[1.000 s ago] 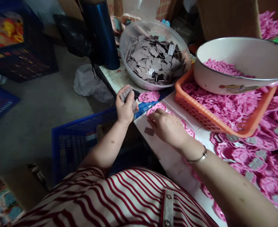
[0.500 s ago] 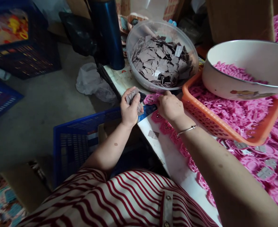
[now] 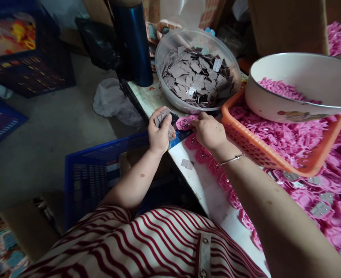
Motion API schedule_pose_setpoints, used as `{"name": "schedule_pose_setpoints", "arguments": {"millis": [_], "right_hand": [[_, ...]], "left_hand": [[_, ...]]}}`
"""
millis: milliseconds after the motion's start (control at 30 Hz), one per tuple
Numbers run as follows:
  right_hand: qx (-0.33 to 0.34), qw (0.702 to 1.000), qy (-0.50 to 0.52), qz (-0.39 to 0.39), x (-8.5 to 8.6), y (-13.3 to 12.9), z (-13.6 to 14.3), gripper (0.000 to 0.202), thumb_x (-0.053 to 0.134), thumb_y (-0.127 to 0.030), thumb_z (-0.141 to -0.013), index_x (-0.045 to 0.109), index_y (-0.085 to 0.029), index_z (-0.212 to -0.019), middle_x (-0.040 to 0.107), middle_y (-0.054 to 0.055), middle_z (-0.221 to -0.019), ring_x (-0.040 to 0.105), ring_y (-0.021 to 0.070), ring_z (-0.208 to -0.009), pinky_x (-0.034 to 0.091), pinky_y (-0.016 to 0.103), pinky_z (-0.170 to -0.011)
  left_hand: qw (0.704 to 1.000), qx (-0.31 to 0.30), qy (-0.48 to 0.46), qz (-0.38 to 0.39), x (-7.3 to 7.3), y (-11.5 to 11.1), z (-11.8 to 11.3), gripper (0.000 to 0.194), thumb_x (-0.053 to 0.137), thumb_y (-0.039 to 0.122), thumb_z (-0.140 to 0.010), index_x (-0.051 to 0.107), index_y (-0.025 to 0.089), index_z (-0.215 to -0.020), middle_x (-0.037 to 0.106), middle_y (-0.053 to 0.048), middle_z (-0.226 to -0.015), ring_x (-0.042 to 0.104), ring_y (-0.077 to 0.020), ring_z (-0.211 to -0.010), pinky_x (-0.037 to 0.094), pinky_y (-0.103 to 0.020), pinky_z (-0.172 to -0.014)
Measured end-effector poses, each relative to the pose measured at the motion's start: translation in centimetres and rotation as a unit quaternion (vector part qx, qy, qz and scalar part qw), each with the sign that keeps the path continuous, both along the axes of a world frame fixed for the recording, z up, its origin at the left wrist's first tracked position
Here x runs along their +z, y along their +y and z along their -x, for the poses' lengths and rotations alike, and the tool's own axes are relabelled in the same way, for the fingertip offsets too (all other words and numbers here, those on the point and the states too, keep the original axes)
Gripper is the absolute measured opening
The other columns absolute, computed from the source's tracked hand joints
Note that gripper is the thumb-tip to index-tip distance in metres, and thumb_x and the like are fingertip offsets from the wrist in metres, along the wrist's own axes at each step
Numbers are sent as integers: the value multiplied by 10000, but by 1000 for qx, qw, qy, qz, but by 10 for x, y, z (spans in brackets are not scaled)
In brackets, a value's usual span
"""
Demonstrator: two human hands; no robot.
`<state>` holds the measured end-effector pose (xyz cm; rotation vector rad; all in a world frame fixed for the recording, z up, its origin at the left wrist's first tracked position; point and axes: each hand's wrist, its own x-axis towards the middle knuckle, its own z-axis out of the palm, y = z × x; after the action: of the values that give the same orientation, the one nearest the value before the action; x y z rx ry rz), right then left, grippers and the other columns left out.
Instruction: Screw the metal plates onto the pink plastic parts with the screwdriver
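Several thin grey square pieces (image 3: 162, 119) are gripped in a bunch by my left hand (image 3: 158, 133), its thumb pressed over them. Just to the right, my right hand (image 3: 209, 131) is closed with its fingertips at the right end of a pink plastic piece (image 3: 185, 122) with small holes and shiny dots. My knuckles partly hide those fingertips. From there a row of similar pink pieces (image 3: 203, 155) runs down the white tabletop (image 3: 199, 181) toward me, partly under my right forearm. One loose grey square (image 3: 187, 164) lies left of the row.
Behind my hands stands a clear plastic bowl (image 3: 170, 98) full of grey squares. An orange basket (image 3: 246, 143) of small pink parts is on the right, with a white enamel bowl (image 3: 275, 104) on it. A dark blue flask (image 3: 143, 50) stands back left; a blue crate (image 3: 83, 170) is below.
My right hand has shifted slightly and its fingers sit a little differently at the pink piece, showing more of it. The left hand keeps its grey squares in place. The view has turned slightly.
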<state>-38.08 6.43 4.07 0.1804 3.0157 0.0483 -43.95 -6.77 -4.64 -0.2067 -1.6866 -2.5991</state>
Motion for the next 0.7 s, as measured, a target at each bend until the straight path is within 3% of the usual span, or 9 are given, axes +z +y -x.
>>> {"name": "schedule_pose_setpoints", "arguments": {"millis": [167, 367, 533, 700], "right_hand": [[26, 999, 18, 12, 2, 1, -9, 371, 310, -283, -998, 664, -183, -1046, 612, 123, -1154, 558, 234, -990, 321, 315, -598], [44, 999, 30, -13, 9, -3, -37, 376, 279, -261, -1017, 642, -166, -1034, 607, 111, -1102, 550, 208, -912, 266, 310, -563], [47, 998, 5, -33, 30, -9, -77, 373, 279, -258, -1025, 636, -155, -996, 599, 113, -1071, 538, 200, -908, 251, 311, -557], [16, 998, -19, -57, 53, -15, -136, 366, 269, -233, -1028, 625, -155, -991, 598, 90, -1004, 484, 154, -743, 214, 312, -544]], "left_hand": [[1000, 6, 2, -16, 0, 1, 2, 560, 738, 618, -764, 541, 248, -1135, 562, 60, -764, 453, -28, -400, 422, -188, -384], [999, 12, -6, -47, -2, 1, 4, 583, 778, 594, -730, 540, 236, -1124, 604, 41, -835, 444, -22, -397, 404, -195, -376], [1000, 7, -9, -14, -5, -1, 5, 632, 753, 631, -733, 506, 232, -1156, 601, 34, -837, 458, -36, -399, 404, -215, -376], [1000, 5, -17, 4, -9, -5, 9, 558, 751, 570, -772, 500, 234, -1140, 578, 57, -789, 461, -41, -395, 403, -220, -370]]}}
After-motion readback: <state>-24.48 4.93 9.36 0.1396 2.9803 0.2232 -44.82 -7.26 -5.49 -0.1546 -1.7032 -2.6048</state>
